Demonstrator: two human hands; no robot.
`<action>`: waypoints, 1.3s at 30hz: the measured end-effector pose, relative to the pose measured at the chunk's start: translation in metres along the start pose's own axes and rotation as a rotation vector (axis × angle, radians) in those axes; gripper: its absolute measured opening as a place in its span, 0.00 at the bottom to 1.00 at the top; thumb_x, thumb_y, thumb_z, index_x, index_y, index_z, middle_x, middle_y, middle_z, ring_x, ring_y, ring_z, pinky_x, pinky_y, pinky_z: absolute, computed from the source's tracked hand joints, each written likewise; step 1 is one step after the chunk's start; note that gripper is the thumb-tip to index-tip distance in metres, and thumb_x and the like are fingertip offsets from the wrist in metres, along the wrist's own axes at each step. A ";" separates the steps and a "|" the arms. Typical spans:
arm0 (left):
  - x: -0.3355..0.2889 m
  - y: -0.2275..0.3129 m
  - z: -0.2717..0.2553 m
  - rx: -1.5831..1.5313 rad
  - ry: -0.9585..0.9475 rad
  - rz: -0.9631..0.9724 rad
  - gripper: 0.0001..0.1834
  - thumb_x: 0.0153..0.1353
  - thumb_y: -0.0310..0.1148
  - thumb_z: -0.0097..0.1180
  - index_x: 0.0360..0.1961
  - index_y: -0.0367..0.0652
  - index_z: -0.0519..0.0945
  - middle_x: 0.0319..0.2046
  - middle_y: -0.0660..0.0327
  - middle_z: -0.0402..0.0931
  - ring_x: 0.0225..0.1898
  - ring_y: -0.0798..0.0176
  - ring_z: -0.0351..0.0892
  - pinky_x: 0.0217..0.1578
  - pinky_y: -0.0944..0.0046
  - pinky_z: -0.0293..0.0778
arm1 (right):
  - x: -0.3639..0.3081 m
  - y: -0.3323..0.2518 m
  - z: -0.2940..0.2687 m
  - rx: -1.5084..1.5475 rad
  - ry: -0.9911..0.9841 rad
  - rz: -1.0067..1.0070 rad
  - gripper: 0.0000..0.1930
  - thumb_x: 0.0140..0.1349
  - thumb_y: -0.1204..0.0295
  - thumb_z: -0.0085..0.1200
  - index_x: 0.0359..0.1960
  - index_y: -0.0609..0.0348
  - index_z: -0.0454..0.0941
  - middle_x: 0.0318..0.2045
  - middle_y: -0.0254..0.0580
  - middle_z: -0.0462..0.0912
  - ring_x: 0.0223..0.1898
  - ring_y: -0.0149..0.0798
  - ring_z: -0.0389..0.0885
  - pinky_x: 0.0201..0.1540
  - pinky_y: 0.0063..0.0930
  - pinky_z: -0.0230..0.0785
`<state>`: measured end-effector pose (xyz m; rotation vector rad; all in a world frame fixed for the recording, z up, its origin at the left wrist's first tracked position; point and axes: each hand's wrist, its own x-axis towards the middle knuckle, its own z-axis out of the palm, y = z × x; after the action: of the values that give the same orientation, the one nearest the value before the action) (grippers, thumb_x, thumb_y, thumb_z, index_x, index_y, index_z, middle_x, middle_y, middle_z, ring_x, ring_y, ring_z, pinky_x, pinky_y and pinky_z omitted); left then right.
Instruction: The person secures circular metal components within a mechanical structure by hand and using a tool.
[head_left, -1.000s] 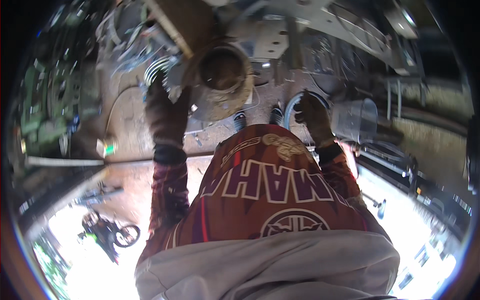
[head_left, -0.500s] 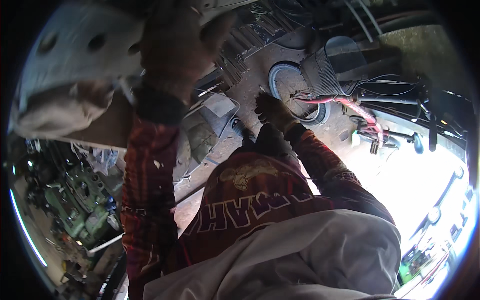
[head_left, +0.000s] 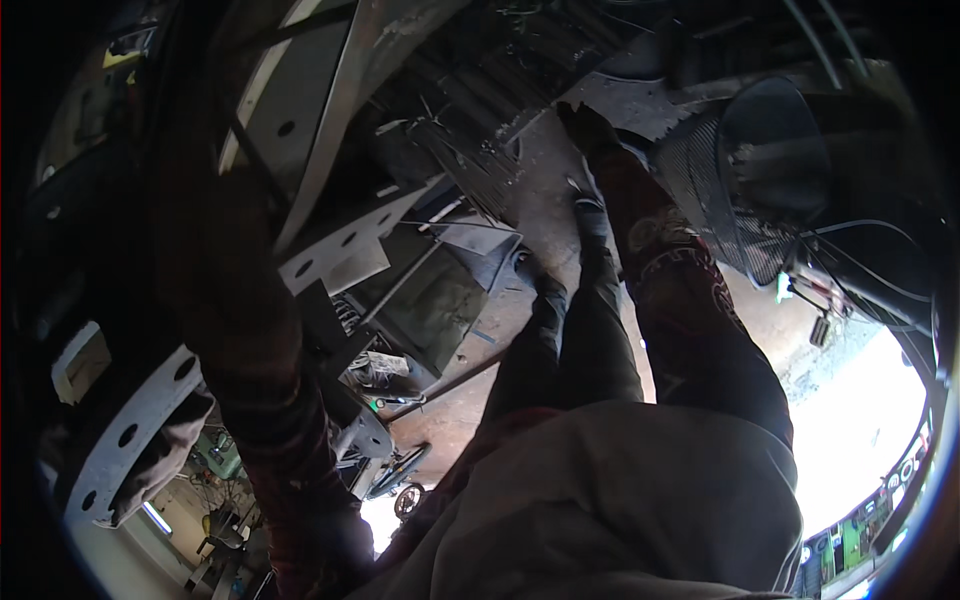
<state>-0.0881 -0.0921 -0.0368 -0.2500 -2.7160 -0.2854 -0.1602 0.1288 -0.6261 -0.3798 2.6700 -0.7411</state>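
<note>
Basket: mesh-sided and dark [head_left: 690,175], at right beyond the right forearm; its end flares toward the camera. Contents cannot be made out.
Beside basket: thin cables [head_left: 880,226] loop past its lower side.
Perforated strip: pale grey metal [head_left: 155,402], round holes in a row along its face; lies at left, running slantwise behind the left forearm. A second holed piece [head_left: 345,247] shows on the forearm's other side; whether the two join, cannot tell.
Upright bar: narrow, grey, tilted [head_left: 332,120], near the left hand.
Left hand: raised into deep shadow [head_left: 215,230], beyond the strip; finger opening, grip and contact cannot be told.
Right hand: dark [head_left: 590,130], fingers loosely extended and parted, nothing seen in hold; over the floor [head_left: 545,190], near the basket.
Rods: dark bundle [head_left: 465,165], between the hands.
Cloth: brownish, creased [head_left: 172,452], bulging just beside the strip.
</note>
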 end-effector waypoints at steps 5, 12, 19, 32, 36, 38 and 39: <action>0.000 0.000 0.001 -0.075 0.014 -0.024 0.23 0.65 0.40 0.59 0.57 0.38 0.79 0.52 0.50 0.79 0.52 0.49 0.79 0.54 0.55 0.74 | 0.030 -0.002 0.009 0.196 0.073 0.000 0.16 0.60 0.54 0.54 0.26 0.50 0.85 0.29 0.47 0.85 0.37 0.51 0.83 0.42 0.51 0.71; 0.003 0.014 -0.003 -0.036 0.079 0.056 0.23 0.66 0.40 0.57 0.59 0.38 0.78 0.53 0.49 0.79 0.53 0.48 0.78 0.55 0.54 0.73 | -0.074 -0.029 -0.047 0.648 -0.363 -0.036 0.15 0.66 0.61 0.57 0.47 0.57 0.81 0.35 0.46 0.86 0.37 0.47 0.85 0.43 0.43 0.76; -0.004 0.025 -0.017 0.086 0.068 -0.011 0.31 0.64 0.52 0.61 0.60 0.41 0.77 0.51 0.51 0.79 0.53 0.49 0.78 0.55 0.52 0.73 | -0.289 -0.080 -0.154 0.621 -0.290 -0.130 0.15 0.65 0.68 0.56 0.52 0.57 0.78 0.36 0.41 0.83 0.36 0.41 0.83 0.40 0.34 0.76; -0.007 0.032 -0.021 0.211 0.139 -0.119 0.33 0.66 0.57 0.51 0.64 0.47 0.71 0.60 0.50 0.73 0.60 0.45 0.74 0.59 0.49 0.71 | -0.465 -0.182 -0.365 1.336 -0.097 -0.080 0.24 0.73 0.54 0.51 0.57 0.64 0.73 0.40 0.47 0.84 0.38 0.41 0.86 0.49 0.32 0.76; 0.000 0.032 -0.020 0.102 0.041 -0.100 0.31 0.67 0.57 0.51 0.63 0.49 0.72 0.60 0.50 0.74 0.59 0.44 0.74 0.56 0.46 0.72 | -0.443 -0.218 -0.397 1.388 0.008 0.006 0.26 0.75 0.52 0.45 0.63 0.60 0.71 0.31 0.36 0.79 0.26 0.32 0.79 0.34 0.22 0.71; 0.000 0.015 -0.006 0.173 0.105 -0.025 0.30 0.67 0.59 0.49 0.61 0.52 0.73 0.57 0.51 0.75 0.56 0.43 0.76 0.53 0.44 0.73 | -0.422 -0.225 -0.402 0.938 0.137 -0.042 0.25 0.71 0.54 0.47 0.61 0.60 0.72 0.30 0.36 0.78 0.27 0.32 0.79 0.31 0.22 0.71; 0.008 0.009 -0.007 0.113 -0.010 -0.073 0.30 0.67 0.59 0.48 0.61 0.51 0.73 0.57 0.50 0.76 0.55 0.43 0.77 0.53 0.45 0.74 | -0.409 -0.217 -0.406 0.816 0.129 -0.106 0.24 0.66 0.60 0.52 0.60 0.61 0.73 0.33 0.39 0.79 0.31 0.35 0.80 0.35 0.24 0.74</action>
<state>-0.0906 -0.0837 -0.0254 -0.1203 -2.7440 -0.1501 0.0856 0.2692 -0.0796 -0.2499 2.2006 -1.8185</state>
